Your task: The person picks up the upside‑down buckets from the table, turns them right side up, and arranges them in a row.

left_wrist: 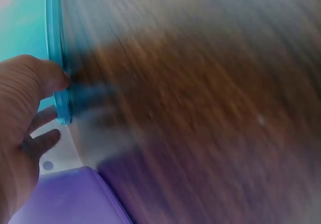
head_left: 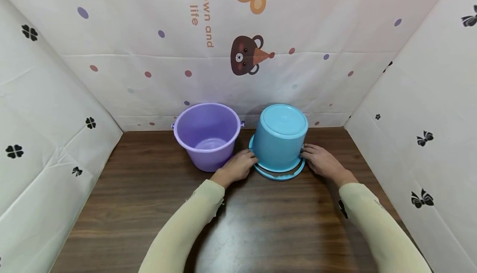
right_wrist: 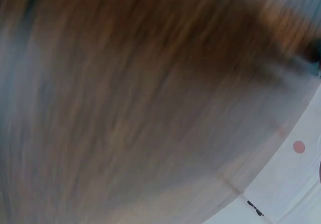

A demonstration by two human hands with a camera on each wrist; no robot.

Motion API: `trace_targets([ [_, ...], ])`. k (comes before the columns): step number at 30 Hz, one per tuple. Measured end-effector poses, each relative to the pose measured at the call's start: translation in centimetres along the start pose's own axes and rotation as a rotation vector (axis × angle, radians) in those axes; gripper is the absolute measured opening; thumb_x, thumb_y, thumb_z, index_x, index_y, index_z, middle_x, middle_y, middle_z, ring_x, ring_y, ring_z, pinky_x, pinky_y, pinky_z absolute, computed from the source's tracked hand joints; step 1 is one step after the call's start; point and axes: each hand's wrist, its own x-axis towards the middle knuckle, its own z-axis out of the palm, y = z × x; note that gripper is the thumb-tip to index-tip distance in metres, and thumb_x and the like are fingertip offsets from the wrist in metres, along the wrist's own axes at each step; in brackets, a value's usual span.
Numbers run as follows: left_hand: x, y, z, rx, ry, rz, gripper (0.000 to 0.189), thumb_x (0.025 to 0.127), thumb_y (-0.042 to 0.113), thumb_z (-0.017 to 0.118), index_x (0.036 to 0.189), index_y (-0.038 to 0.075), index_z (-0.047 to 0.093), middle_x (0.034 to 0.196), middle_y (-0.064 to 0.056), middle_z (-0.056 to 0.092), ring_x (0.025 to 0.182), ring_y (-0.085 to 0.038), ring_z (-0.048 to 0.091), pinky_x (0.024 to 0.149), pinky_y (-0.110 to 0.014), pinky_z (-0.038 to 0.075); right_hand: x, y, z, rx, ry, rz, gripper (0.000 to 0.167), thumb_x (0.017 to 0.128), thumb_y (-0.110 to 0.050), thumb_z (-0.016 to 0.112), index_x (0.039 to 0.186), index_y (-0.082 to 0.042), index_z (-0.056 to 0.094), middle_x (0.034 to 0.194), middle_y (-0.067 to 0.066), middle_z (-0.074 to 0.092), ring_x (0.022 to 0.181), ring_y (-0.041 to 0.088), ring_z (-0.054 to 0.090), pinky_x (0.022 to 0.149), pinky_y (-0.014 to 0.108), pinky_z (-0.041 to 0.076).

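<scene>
- Purple bucket [head_left: 210, 161]: just left of your left fingers.
- Blue bucket [head_left: 281, 144]: upside down between your fingers; I'd keep both sides level.
- Handle [head_left: 280, 177]: don't snag it.
- Left hand [head_left: 238, 165]: nearly closed, pinching the rim [left_wrist: 53, 28]; left wrist view alone shows thumb there.
- Right hand [head_left: 323, 161]: at rim; grip can't tell, right wrist view doesn't settle it.

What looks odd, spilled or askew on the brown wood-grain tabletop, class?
The blue round plastic bucket between the left hand and right hand: it stands upside down, base upward, whereas the purple round plastic bucket beside it sits upright. No spill or damage shows.
</scene>
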Motion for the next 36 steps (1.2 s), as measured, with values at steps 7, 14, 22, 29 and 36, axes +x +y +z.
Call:
trace_targets([
  [7,0.6,0.6,-0.1,-0.005,-0.051,-0.086,0.026,0.092,0.001,0.066,0.112,0.013,0.076,0.113,-0.005,0.068,0.116,-0.026,0.06,0.103,-0.032,0.051,0.1,-0.6,0.2,0.003,0.009,0.049,0.025,0.091,0.005,0.072,0.115,-0.001,0.072,0.126,0.02,0.069,0.126,0.04,0.062,0.104,0.054,0.052],
  [14,0.9,0.9,0.0,0.026,-0.093,-0.118,0.024,0.098,0.005,0.062,0.114,0.017,0.075,0.114,-0.004,0.067,0.115,-0.027,0.059,0.099,-0.035,0.053,0.1,-0.8,0.3,-0.053,0.008,0.021,0.023,0.092,0.002,0.072,0.115,-0.003,0.072,0.127,0.017,0.069,0.122,0.034,0.065,0.102,0.05,0.055],
  [22,1.2,1.1,0.1,0.02,-0.122,-0.138,0.025,0.102,0.006,0.059,0.117,0.018,0.074,0.118,-0.005,0.064,0.117,-0.027,0.057,0.093,-0.036,0.056,-0.2,-0.2,0.0,-0.08,0.006,-0.054,0.019,0.092,0.002,0.072,0.11,-0.006,0.071,0.119,0.012,0.071,0.113,0.03,0.066,0.097,0.047,0.056],
  [29,1.4,1.0,0.4,0.03,-0.106,-0.134,0.024,0.102,0.007,0.06,0.119,0.018,0.073,0.117,-0.006,0.065,0.111,-0.027,0.057,0.087,-0.037,0.057,-0.7,0.3,-0.2,-0.098,-0.034,-0.09,0.026,0.091,0.001,0.072,0.117,-0.005,0.07,0.121,0.013,0.07,0.113,0.031,0.066,0.095,0.046,0.057],
  [36,1.4,0.9,0.5,0.005,-0.106,-0.163,0.024,0.097,0.009,0.066,0.117,0.02,0.074,0.117,-0.004,0.064,0.113,-0.026,0.057,0.085,-0.036,0.057,-1.0,0.4,-0.5,-0.094,-0.04,-0.112,0.033,0.091,-0.002,0.075,0.123,-0.005,0.069,0.127,0.016,0.068,0.115,0.033,0.066,0.094,0.048,0.058],
])
